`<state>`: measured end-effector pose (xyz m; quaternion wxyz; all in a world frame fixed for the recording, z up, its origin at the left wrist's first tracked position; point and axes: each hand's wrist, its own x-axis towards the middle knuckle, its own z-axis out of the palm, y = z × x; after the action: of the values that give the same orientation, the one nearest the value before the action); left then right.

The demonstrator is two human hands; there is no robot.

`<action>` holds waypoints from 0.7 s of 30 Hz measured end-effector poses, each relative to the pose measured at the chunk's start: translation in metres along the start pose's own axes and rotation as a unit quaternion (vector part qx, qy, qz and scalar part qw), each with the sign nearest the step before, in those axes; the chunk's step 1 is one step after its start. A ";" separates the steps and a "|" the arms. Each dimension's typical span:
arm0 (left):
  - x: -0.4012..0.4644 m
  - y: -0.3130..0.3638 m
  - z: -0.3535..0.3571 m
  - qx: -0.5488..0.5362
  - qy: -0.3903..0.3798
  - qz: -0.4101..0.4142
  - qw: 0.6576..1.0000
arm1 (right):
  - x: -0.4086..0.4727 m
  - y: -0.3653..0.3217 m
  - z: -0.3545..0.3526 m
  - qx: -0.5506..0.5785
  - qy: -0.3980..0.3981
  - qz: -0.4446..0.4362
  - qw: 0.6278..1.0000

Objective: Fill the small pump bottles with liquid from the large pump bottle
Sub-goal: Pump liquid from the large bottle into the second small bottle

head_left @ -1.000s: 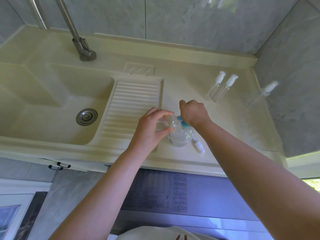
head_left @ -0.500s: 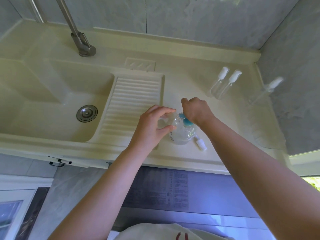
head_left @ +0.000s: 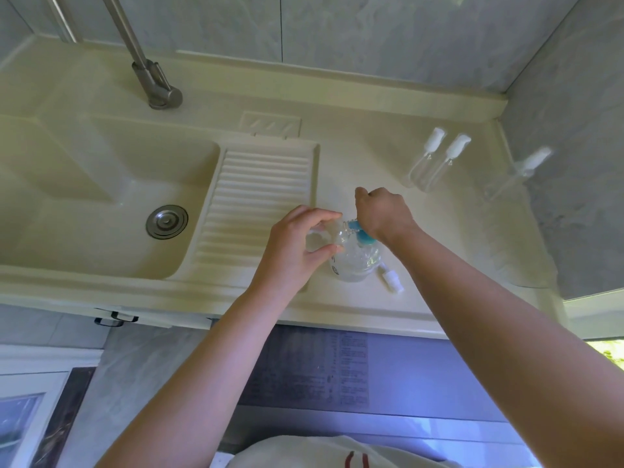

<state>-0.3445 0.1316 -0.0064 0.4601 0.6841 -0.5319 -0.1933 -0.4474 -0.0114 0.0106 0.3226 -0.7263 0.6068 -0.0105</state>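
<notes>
Small pump bottle (head_left: 320,235), clear and uncapped, is being pinched between the thumb and curled fingers of the left hand (head_left: 297,246), held just beside the spout of the large pump bottle (head_left: 354,261). The large one is standing near the front edge of the counter (head_left: 337,170), just right of the ribbed washboard (head_left: 260,201), with its blue pump head (head_left: 359,233) at the top. The right hand (head_left: 383,211) is curled into a fist over that pump head and seems to be pressing on it; how its fingers are lying underneath cannot be told.

What matters next is the line from spout to mouth. The spout is pointing left, toward the left hand, and the small bottle's long axis appears to be lying roughly crosswise, its open end meeting the spout. Whether the two are actually touching is too blurred to tell. The left hand is the nearer one to the small bottle, so it will probably be doing the aiming while the right does the pumping.

A small white pump cap (head_left: 393,280) is lying on the counter just right of the large bottle's base. Two more small bottles (head_left: 435,160) are standing near the back right, well apart from the hands, with a third (head_left: 520,170) at the wall.
</notes>
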 end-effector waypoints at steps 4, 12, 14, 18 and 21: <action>-0.001 -0.002 0.000 0.003 -0.002 0.000 1.000 | -0.001 0.003 0.005 0.011 0.007 0.009 1.000; 0.002 0.002 -0.003 0.003 -0.006 0.003 1.000 | -0.002 0.000 -0.003 0.016 -0.024 0.013 0.999; 0.001 0.002 -0.002 0.001 -0.004 0.002 1.000 | -0.004 0.000 -0.001 0.013 -0.008 0.012 1.000; 0.001 -0.001 -0.002 -0.005 -0.002 0.001 1.000 | -0.007 -0.003 0.000 0.027 0.001 0.010 1.000; 0.001 0.000 -0.002 -0.002 -0.005 0.005 1.000 | -0.004 -0.002 -0.005 0.016 -0.023 0.014 1.000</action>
<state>-0.3423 0.1311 -0.0055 0.4597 0.6796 -0.5371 -0.1960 -0.4484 -0.0102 0.0169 0.3482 -0.7125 0.6091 0.0010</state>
